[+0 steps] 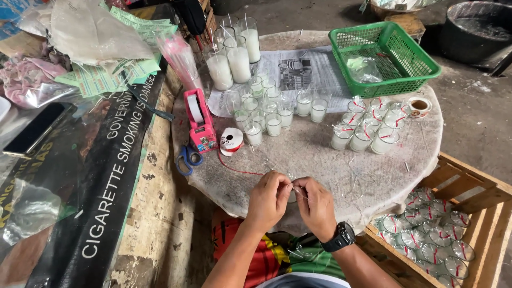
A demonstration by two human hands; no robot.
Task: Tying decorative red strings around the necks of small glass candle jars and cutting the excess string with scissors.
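Your left hand (pixel 268 200) and right hand (pixel 316 205) pinch together on a small clear wrap at the round table's (pixel 320 160) 6 o'clock edge. Ribboned candle glasses (pixel 365 128) sit finished at 2 o'clock; plain ones (pixel 266 114) wait at 12

The scene is lit evenly by soft, diffuse daylight, and only faint shadows are cast beneath the hands (pixel 290 202). Glare is seen on plastic sheeting (pixel 96 32) far left of them. Edges are bowed by wide-angle distortion.
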